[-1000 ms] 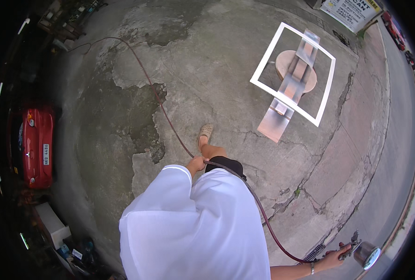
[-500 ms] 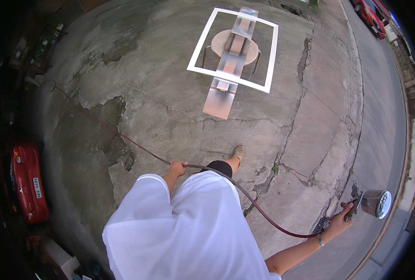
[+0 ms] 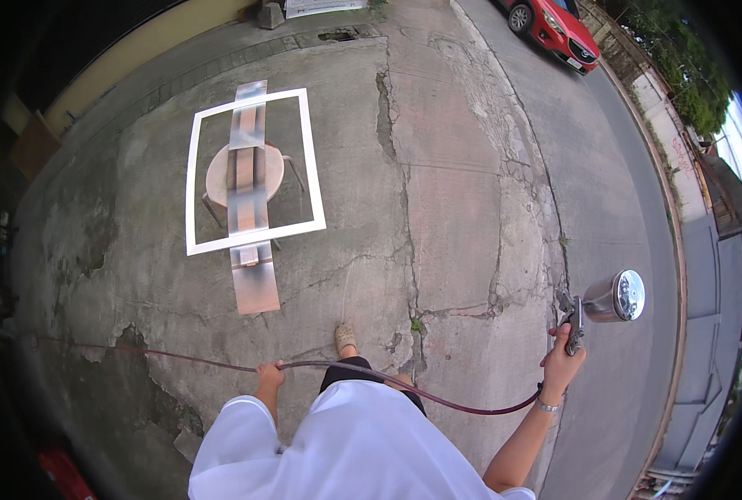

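Out to the right, my right hand (image 3: 564,363) is closed around the grip of a spray gun (image 3: 573,322) with a shiny metal cup (image 3: 617,297). A dark red hose (image 3: 463,407) runs from the gun's handle across in front of my body. My left hand (image 3: 269,375) grips the hose near my left side, and its far length trails off left along the ground. Ahead, a white rectangular frame (image 3: 313,163) lies across a long board (image 3: 255,293) with dark and pale spray marks. A round stool (image 3: 218,177) on metal legs supports the board.
Cracked concrete (image 3: 338,275) with broken patches lies underfoot. A road (image 3: 613,200) runs along the right, where a red car (image 3: 554,33) stands at the far end. A wall and grey metal gate (image 3: 694,350) border the road. A yellowish wall (image 3: 129,50) is at far left.
My view has turned right, so the frame, board and stool now appear further left and lower. My right hand has risen with the spray gun. Both hands keep their hold.
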The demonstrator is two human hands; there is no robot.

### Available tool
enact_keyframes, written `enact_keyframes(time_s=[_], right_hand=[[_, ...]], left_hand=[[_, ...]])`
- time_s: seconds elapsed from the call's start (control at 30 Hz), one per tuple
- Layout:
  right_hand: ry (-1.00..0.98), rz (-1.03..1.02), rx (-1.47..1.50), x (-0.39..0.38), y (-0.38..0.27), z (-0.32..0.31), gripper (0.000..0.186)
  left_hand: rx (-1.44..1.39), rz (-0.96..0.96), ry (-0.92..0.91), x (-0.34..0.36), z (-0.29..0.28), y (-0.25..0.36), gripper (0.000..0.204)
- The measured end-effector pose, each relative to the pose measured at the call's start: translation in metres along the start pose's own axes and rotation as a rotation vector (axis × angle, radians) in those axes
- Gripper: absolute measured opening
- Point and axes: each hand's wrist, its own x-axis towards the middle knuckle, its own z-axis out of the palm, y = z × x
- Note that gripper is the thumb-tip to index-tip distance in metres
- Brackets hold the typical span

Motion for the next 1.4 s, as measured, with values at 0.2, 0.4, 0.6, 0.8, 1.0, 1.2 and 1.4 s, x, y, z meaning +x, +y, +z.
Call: enact_keyframes(time_s=[0.2,0.4,0.6,0.8,1.0,1.2,1.4], right_hand=[[-0.113,-0.08,-0.027,0.074,-0.028,0.048,0.053],[-0.256,-0.255,0.064,0.139,-0.05,0.112,0.052],[-0.369,-0.329,0.198,0.231,-0.072,0.186,0.046],[-0.441,-0.394,0.191,0.328,-0.079,0.239,0.047],[-0.49,-0.501,0.16,0.37,-0.095,0.283,0.051],[-0.579,-0.566,0.159,0.387,-0.087,0.29,0.051],[-0.566,-0.471,0.186,0.4,-0.084,0.306,0.06]], left_hand=[[-0.085,-0.132,-0.026,-0.023,-0.009,0.013,0.049],[-0.237,-0.303,-0.009,-0.049,0.045,0.02,0.053],[-0.372,-0.518,0.16,-0.095,0.123,0.095,0.051],[-0.569,-0.618,0.052,-0.131,0.167,0.226,0.048],[-0.734,-0.49,0.055,-0.127,0.154,0.303,0.041],[-0.892,-0.542,0.0,-0.097,0.154,0.344,0.045],[-0.972,-0.494,0.032,-0.086,0.168,0.357,0.045]])
